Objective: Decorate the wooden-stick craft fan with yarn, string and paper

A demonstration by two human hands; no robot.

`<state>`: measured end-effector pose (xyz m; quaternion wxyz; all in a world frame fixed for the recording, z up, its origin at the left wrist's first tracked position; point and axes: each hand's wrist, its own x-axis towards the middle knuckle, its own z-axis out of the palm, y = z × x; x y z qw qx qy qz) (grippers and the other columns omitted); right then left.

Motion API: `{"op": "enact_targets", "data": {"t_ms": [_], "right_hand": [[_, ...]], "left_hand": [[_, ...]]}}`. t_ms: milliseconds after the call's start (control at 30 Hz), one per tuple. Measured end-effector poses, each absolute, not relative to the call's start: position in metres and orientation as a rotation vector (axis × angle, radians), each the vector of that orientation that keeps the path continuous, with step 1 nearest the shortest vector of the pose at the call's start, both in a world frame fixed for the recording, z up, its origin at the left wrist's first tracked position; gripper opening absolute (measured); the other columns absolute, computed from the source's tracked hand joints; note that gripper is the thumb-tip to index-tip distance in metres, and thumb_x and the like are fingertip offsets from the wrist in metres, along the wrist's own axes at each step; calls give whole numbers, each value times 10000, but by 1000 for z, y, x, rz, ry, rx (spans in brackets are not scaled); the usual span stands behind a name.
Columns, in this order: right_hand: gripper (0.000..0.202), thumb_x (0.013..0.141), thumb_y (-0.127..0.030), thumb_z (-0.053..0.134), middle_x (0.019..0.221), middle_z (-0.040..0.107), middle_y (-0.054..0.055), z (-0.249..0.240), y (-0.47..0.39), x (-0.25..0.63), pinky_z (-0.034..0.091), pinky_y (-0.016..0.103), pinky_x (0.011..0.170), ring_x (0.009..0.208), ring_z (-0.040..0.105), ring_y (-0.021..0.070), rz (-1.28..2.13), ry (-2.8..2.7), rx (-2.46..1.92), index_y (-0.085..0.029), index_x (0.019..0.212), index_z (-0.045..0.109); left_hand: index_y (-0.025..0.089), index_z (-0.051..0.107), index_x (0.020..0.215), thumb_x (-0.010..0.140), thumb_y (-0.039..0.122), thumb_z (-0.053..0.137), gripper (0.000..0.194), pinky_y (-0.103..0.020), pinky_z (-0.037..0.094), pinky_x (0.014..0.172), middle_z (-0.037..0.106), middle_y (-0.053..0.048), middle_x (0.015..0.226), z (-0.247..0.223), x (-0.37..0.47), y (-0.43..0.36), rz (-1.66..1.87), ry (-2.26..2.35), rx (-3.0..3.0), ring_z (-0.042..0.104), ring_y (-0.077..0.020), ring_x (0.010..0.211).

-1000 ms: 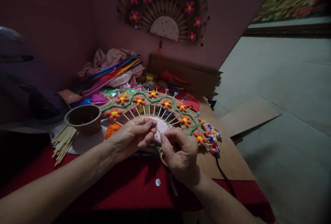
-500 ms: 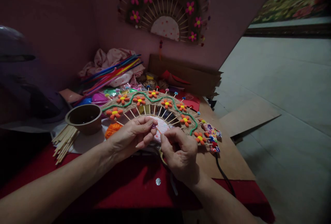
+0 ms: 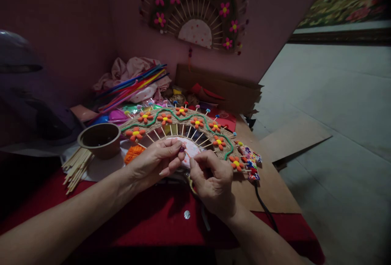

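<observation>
My left hand [image 3: 166, 155] is closed in a pinch around a small dark purple bead [image 3: 182, 149]. A short orange yarn strand [image 3: 188, 156] runs from the bead to my right hand [image 3: 215, 181], whose thumb and forefinger pinch its other end. Behind both hands lies a half-round fan [image 3: 197, 123] of twine and sticks, with orange clay flowers, a wavy green cord and a spotted white centre that my hands partly cover. An orange yarn ball [image 3: 133, 153] rests beside my left wrist. Partly hidden under my right hand are scissors [image 3: 192, 184].
A brown bowl [image 3: 99, 140] and wooden sticks [image 3: 77, 169] stand at left. Coloured pipe cleaners [image 3: 131, 85], cloth and cardboard [image 3: 214, 87] pile up behind. A small silvery disc [image 3: 187, 215] lies on the red tablecloth [image 3: 146, 220]. A similar fan [image 3: 195, 32] hangs on the wall.
</observation>
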<state>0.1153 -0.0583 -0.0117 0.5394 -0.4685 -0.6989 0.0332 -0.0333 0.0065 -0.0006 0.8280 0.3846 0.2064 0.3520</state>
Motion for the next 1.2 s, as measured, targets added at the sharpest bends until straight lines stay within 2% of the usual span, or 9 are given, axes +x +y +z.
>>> {"op": "enact_targets", "data": {"t_ms": [267, 500, 667, 767, 1000, 1200], "right_hand": [[127, 806, -137, 577, 489, 383, -79, -10, -59, 114, 264, 204, 424, 406, 316, 47, 64, -1665, -1102, -172, 699, 520], [118, 800, -124, 577, 497, 384, -78, -11, -58, 115, 267, 201, 428, 417, 316, 48, 45, -1670, -1100, -171, 704, 527], [115, 803, -133, 577, 495, 382, -77, -12, -59, 115, 271, 200, 431, 417, 322, 50, 55, -1669, -1102, -172, 708, 526], [118, 801, -133, 578, 492, 380, -77, -11, -58, 115, 272, 201, 431, 415, 325, 49, 43, -1669, -1102, -171, 702, 525], [123, 798, -128, 583, 496, 394, -75, -11, -58, 116, 276, 199, 432, 418, 325, 49, 41, -1672, -1103, -173, 699, 525], [105, 799, -135, 580, 497, 410, -74, -12, -59, 116, 282, 198, 425, 412, 343, 51, 57, -1677, -1099, -175, 714, 533]], "left_hand": [[116, 645, 783, 828, 159, 627, 65, -86, 418, 428, 588, -11, 656, -2, -34, 7, 743, 436, 811, 442, -8, 415], [110, 663, 857, 839, 130, 604, 65, -81, 454, 483, 599, -29, 682, -3, -34, 7, 757, 496, 714, 543, -36, 518], [113, 647, 803, 846, 171, 604, 84, -79, 382, 388, 585, -18, 650, -1, -33, 6, 749, 465, 764, 470, -21, 433], [123, 643, 788, 849, 164, 597, 87, -87, 366, 382, 582, -11, 651, -1, -33, 6, 760, 450, 803, 436, -14, 411], [135, 650, 875, 849, 163, 599, 64, -103, 364, 389, 610, -20, 688, -5, -35, 7, 778, 443, 831, 448, -14, 409], [129, 608, 806, 799, 268, 676, 155, -97, 295, 317, 573, -1, 643, -3, -33, 7, 756, 476, 808, 450, -24, 404]]}}
